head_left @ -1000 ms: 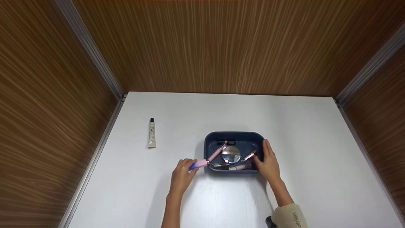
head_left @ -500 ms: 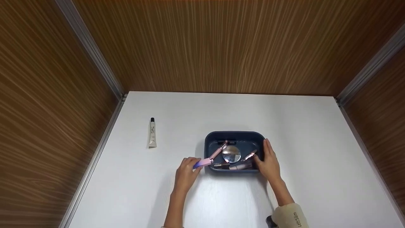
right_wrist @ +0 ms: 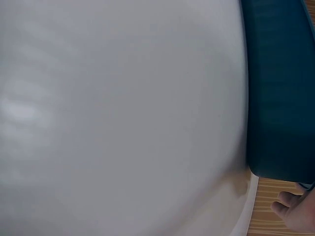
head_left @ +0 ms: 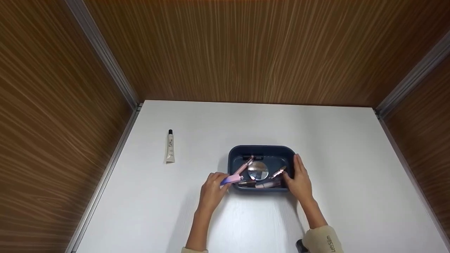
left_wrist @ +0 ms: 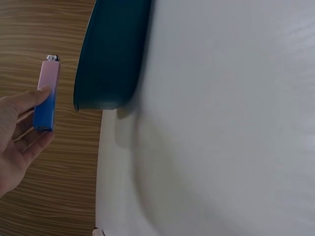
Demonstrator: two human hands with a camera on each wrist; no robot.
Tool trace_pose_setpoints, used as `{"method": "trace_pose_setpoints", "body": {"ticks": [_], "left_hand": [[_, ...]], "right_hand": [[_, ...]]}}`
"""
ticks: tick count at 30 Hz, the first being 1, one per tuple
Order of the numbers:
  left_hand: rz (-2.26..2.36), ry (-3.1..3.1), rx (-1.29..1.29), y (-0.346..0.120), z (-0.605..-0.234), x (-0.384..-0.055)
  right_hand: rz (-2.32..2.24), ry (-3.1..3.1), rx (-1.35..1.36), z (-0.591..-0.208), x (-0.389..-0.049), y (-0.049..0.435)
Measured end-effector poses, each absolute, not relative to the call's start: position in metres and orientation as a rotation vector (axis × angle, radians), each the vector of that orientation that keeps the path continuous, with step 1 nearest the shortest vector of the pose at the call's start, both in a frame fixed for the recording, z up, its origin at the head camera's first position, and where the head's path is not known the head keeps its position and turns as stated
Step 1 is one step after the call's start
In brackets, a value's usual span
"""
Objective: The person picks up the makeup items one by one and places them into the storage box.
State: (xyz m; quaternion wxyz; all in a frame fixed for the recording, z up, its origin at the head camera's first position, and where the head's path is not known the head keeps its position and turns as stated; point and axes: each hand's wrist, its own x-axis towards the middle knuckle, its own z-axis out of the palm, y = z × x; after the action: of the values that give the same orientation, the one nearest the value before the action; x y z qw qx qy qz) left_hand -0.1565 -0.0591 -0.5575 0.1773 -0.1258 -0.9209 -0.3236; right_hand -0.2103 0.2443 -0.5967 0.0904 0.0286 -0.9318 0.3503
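Note:
My left hand (head_left: 212,194) pinches a slim rectangular pink-and-blue lighter (head_left: 230,179) with a small metal top, held over the left rim of a dark blue open box (head_left: 262,190). In the left wrist view, the thumb lies on the front of the lighter (left_wrist: 47,93), fingers behind it. The right hand (head_left: 299,182) grips the box's right wall, thumb inside and fingers outside. Inside the box lie a round mirror (head_left: 258,171), a slender pink stick (head_left: 242,168), a shiny small item (head_left: 279,172) near the right thumb, and a pale tube (head_left: 267,184).
A cream tube (head_left: 170,149) with a black cap and "TWG" lettering lies on the white table (head_left: 197,121) to the left. Wood-grain panels (head_left: 246,52) stand behind and on both sides. A black object (head_left: 301,246) shows beside the right sleeve.
My left hand has moved right and slightly up, carrying the lighter from beside the box to over its left rim. The right hand stays on the box wall.

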Motion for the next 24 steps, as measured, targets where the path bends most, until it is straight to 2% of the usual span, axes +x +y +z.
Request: {"method": "trace_pose_setpoints", "body": {"ticks": [24], "left_hand": [[-0.899, -2.546, -0.451, -0.037, -0.556, -0.163]], "right_hand": [[1.025, -2.797, 0.079, -0.596, -0.21, 0.244]]}}
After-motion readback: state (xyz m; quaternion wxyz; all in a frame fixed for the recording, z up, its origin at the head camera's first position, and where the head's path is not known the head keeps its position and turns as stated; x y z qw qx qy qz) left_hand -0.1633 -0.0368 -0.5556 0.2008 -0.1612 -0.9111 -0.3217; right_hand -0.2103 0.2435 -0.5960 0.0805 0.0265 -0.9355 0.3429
